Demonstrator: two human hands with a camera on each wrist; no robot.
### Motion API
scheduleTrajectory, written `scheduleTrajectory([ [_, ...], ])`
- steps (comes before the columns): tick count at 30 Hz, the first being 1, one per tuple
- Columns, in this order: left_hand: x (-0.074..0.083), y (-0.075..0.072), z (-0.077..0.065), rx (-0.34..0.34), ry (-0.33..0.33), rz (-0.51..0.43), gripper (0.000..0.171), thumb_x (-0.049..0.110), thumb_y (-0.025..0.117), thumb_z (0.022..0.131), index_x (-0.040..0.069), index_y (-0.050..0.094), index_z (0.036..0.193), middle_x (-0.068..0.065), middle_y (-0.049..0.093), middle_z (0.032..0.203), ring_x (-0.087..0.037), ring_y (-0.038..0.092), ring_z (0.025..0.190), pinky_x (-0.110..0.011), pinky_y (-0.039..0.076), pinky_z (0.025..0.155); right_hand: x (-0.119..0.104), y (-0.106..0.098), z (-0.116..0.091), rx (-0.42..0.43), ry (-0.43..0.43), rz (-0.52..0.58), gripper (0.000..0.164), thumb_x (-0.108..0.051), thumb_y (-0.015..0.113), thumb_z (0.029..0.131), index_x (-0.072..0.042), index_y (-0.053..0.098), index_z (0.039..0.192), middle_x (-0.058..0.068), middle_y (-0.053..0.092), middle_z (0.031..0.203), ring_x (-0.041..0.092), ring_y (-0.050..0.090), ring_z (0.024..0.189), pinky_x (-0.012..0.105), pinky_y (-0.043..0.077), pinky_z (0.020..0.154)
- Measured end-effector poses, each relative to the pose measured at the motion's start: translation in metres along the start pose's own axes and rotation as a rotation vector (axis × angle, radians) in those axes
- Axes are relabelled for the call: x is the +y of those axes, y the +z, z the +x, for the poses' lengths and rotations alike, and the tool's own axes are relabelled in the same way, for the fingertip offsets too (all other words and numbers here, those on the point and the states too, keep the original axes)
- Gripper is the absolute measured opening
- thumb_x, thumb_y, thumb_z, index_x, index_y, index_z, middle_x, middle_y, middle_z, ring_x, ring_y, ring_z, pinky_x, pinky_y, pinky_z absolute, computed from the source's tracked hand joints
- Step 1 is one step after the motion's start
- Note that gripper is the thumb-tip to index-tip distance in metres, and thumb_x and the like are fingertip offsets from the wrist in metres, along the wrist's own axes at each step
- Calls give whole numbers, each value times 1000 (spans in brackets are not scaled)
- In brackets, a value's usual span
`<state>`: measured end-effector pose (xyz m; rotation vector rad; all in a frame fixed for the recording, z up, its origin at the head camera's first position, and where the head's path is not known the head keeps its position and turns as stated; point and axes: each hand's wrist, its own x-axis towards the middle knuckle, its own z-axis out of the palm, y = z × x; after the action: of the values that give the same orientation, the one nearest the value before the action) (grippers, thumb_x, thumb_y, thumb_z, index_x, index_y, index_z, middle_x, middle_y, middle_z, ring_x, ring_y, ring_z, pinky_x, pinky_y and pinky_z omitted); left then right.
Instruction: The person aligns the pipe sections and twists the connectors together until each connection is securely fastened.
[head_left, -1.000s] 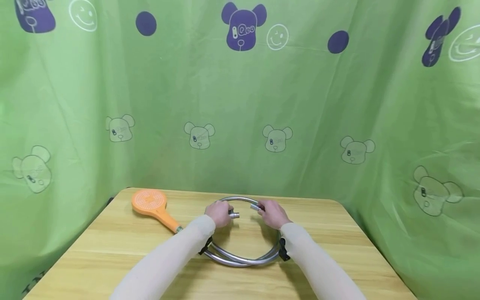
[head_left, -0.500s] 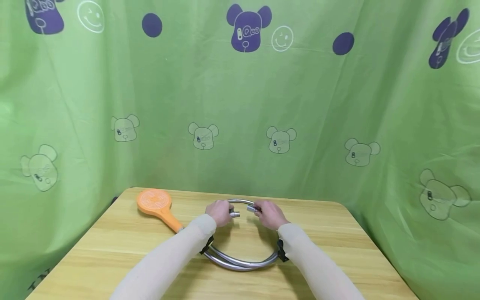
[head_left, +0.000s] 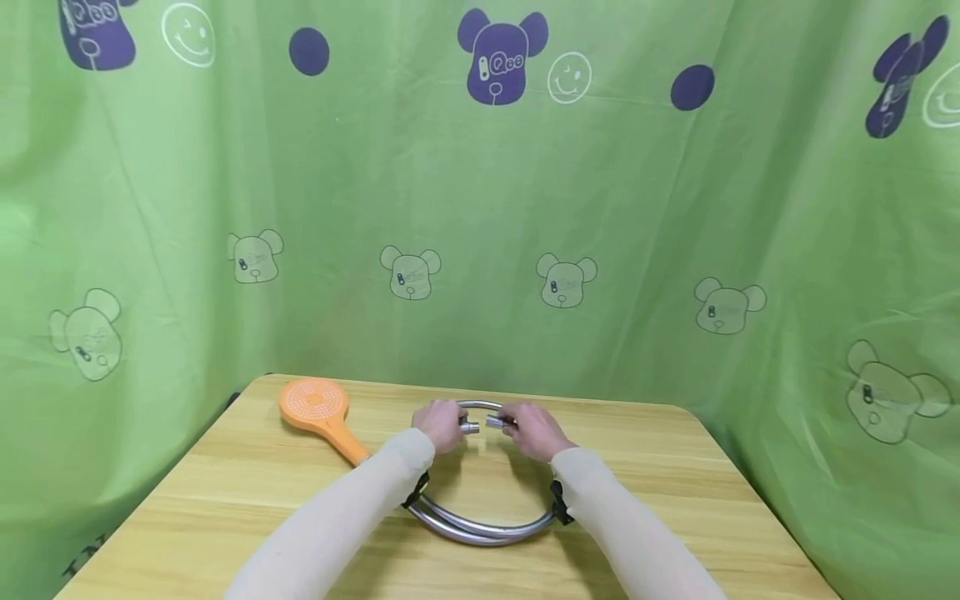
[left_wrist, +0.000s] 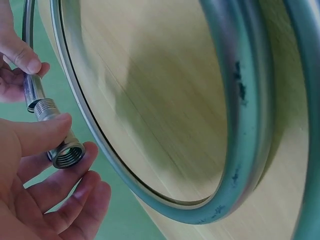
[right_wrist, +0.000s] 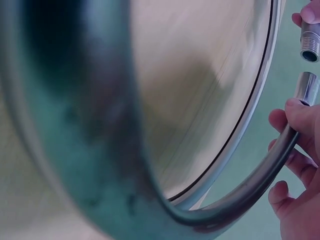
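Observation:
Between thumb and fingers, my left hand (head_left: pixel 439 425) pinches a threaded metal fitting (left_wrist: pixel 67 150); threads show at one end and inside its open ring. My right hand (head_left: pixel 534 432) holds the shiny silver shower hose (right_wrist: pixel 252 187) just behind its smooth metal end sleeve (right_wrist: pixel 307 87). That sleeve points at the fitting's threaded end. A small gap between them shows in the head and right wrist views; from the left wrist they overlap. The rest of the hose loops over the table beneath both wrists.
An orange shower head (head_left: pixel 315 402) lies at the back left of the wooden table (head_left: pixel 660 500); its handle runs toward the hose and is partly hidden by my left sleeve (head_left: pixel 337 521). A green patterned curtain (head_left: pixel 480 192) surrounds the table's back and sides.
My right hand has moved left with the hose end, narrowing the gap to the fitting. The left hand stays nearly in place, and the head view has turned slightly left.

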<state>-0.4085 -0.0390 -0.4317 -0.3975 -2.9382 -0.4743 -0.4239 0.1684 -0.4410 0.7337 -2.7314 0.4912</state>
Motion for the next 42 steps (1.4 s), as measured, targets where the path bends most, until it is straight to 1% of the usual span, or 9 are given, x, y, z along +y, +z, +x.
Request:
scheduleTrajectory([
  [5, -1, 2, 2, 2, -3, 12, 22, 14, 78, 79, 24, 76, 98, 4, 67, 80, -16, 57, 71, -32, 47, 57, -3, 1, 2, -12, -38, -33, 14, -8, 75, 87, -16, 74, 98, 1, 72, 88, 19, 64, 81, 42, 56, 78],
  [12, -2, 2, 4, 12, 6, 45, 12, 15, 78, 81, 23, 73, 88, 4, 63, 76, -15, 56, 70, -31, 47, 55, -7, 2, 4, -17, -67, -25, 18, -6, 75, 86, -15, 75, 101, 1, 72, 88, 18, 63, 81, 41, 56, 78],
  [19, -1, 0, 3, 30, 17, 59, 15, 14, 77, 81, 23, 66, 79, 3, 60, 74, -17, 56, 69, -33, 48, 54, -9, 4, 6, -19, -86, -33, 18, -5, 75, 86, -15, 75, 100, 1, 71, 89, 18, 64, 82, 41, 56, 78],
  [25, -3, 3, 4, 28, 12, 47, 15, 13, 77, 80, 24, 68, 80, 5, 60, 73, -16, 55, 69, -31, 47, 55, -10, 3, 6, -34, -90, -34, 18, -6, 74, 87, -15, 75, 102, 1, 72, 88, 17, 63, 81, 40, 56, 78],
  [31, -4, 4, 4, 33, 12, 27, 14, 13, 78, 80, 24, 69, 82, 4, 62, 75, -17, 56, 70, -32, 47, 56, -10, 3, 5, -58, -108, 24, 19, -2, 71, 87, -12, 74, 103, 4, 74, 92, 18, 66, 83, 40, 58, 81],
  [34, -3, 3, 4, 36, 11, 21, 14, 13, 78, 81, 24, 69, 83, 3, 63, 77, -17, 57, 72, -32, 47, 56, -9, 3, 5, -72, -111, 35, 19, -1, 71, 87, -12, 74, 102, 3, 74, 92, 17, 66, 83, 39, 58, 80],
  [39, -4, 4, 5, 52, 16, 29, 13, 13, 77, 82, 24, 70, 83, 3, 65, 78, -17, 58, 72, -33, 48, 56, -8, 3, 6, -93, -107, 56, 20, 0, 70, 88, -11, 74, 104, 3, 73, 93, 15, 65, 82, 37, 58, 80],
  [42, -4, 4, 5, 58, 23, 44, 13, 13, 77, 81, 24, 70, 82, 3, 65, 78, -17, 58, 72, -33, 48, 56, -7, 3, 6, -103, -122, 64, 20, 0, 70, 88, -10, 74, 105, 3, 73, 93, 15, 65, 82, 37, 59, 80],
])
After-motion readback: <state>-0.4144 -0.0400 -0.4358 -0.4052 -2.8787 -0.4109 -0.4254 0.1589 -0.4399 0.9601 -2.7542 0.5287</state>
